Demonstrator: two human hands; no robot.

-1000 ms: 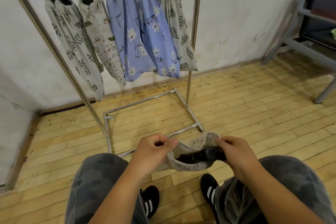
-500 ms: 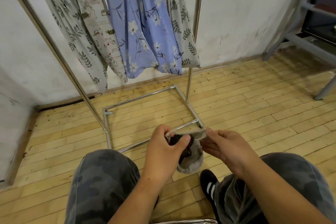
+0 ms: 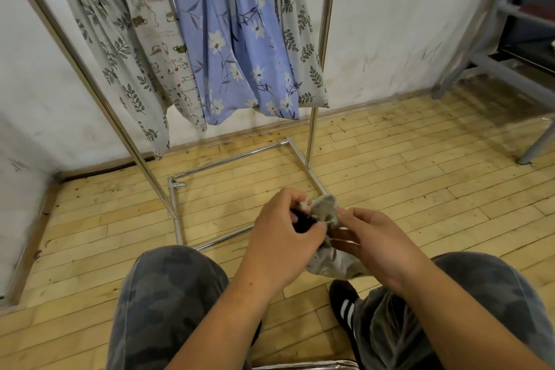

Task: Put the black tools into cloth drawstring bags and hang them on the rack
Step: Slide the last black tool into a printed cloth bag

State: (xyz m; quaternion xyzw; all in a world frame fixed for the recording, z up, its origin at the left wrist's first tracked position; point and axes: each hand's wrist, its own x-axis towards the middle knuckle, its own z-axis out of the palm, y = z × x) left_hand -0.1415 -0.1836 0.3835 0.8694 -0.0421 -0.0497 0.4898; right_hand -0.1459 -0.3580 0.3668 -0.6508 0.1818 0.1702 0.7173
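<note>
A grey cloth drawstring bag [image 3: 326,210] hangs between my hands above my knees, its body drooping below at the right. A black tool [image 3: 301,221] sticks out of the bag's mouth, partly hidden by my fingers. My left hand [image 3: 282,245] grips the bag's mouth and the tool's end. My right hand [image 3: 372,242] pinches the bag's rim and cord. On the metal rack [image 3: 322,39] ahead hang several filled bags: grey leaf-print ones [image 3: 120,69], a cream cartoon one [image 3: 163,45], two blue floral ones [image 3: 258,48], another leaf-print one [image 3: 300,39].
The rack's chrome base [image 3: 228,159] lies on the wooden floor just ahead of my knees. A grey metal frame [image 3: 492,63] stands at the right by the white wall. My black shoe [image 3: 345,306] shows between my legs. A shiny edge [image 3: 303,365] sits at the bottom.
The bag has turned from lying sideways to hanging mouth-up. My hands have drawn close together at its mouth, bunching the rim around the tool.
</note>
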